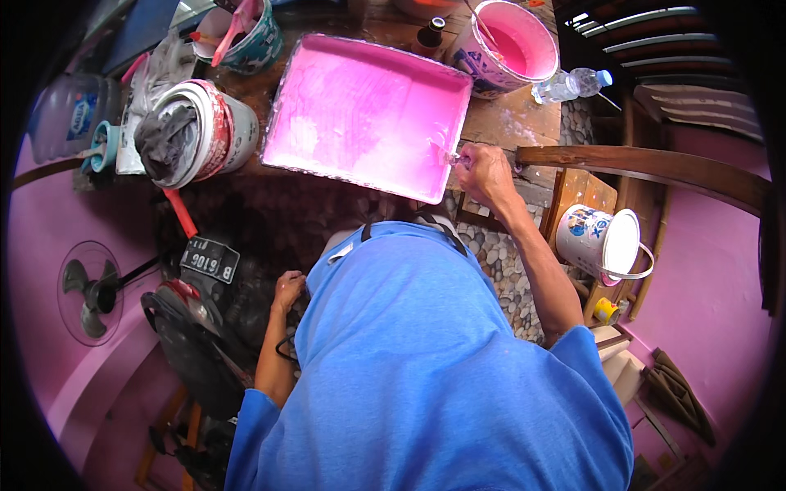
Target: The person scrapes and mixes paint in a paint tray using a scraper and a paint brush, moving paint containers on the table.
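While gripping at the near right corner of the paint tray (360,114) with the right hand (483,173), fingers curled shut on something small and pale; cannot tell whether a handle or the tray's own rim. Left hand (288,290) well below the tray, fingers bent, resting on the dark motorbike (205,327); cannot tell if holding anything.

Likely trouble: tugging the tray by that one corner and slopping pink paint over the near edge onto the motorbike.

Just beyond the tray's far right corner, a bucket of pink paint (508,45) and a small dark bottle (430,34). Right of those, a plastic bottle (569,84) lying down, easy to knock. Left of the tray, a white bucket (237,135) stuffed with a grey rag, crowding that side.
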`<action>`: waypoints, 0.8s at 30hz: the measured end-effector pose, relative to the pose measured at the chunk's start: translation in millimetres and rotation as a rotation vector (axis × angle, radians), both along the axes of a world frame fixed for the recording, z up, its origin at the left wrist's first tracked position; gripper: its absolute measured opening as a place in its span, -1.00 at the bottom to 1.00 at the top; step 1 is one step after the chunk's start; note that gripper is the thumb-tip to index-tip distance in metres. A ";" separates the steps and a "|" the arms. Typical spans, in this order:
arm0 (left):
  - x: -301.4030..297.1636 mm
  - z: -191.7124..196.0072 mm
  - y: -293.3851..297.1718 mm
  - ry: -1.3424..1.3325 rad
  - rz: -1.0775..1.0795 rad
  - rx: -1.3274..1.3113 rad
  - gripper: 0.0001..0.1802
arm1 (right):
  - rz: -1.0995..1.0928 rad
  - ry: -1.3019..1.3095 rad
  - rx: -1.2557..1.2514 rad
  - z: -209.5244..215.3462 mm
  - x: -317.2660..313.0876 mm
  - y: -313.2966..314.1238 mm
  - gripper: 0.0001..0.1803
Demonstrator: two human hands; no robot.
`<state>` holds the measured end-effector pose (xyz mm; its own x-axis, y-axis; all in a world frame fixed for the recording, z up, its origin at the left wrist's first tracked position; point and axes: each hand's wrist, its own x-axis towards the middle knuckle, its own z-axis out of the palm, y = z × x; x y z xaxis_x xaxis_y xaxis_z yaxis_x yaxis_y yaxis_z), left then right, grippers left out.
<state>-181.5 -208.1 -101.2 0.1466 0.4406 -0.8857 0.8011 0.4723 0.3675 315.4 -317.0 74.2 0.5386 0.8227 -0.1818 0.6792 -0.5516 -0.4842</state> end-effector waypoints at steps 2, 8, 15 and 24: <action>-1.2 -0.1 -1.4 0.006 -0.008 0.007 -0.55 | 0.034 0.036 0.007 10.0 -2.1 6.5 -0.77; 2.2 -0.1 -1.6 0.002 0.011 -0.006 -0.55 | -0.008 -0.055 0.082 7.1 11.9 16.3 -0.76; -0.8 -4.4 -7.8 0.006 0.042 -0.013 -0.56 | -0.016 0.064 0.066 11.0 21.8 30.3 -0.83; 9.4 0.4 -17.9 -0.006 0.015 0.071 -0.56 | 0.007 0.009 0.081 8.0 38.9 37.1 -0.81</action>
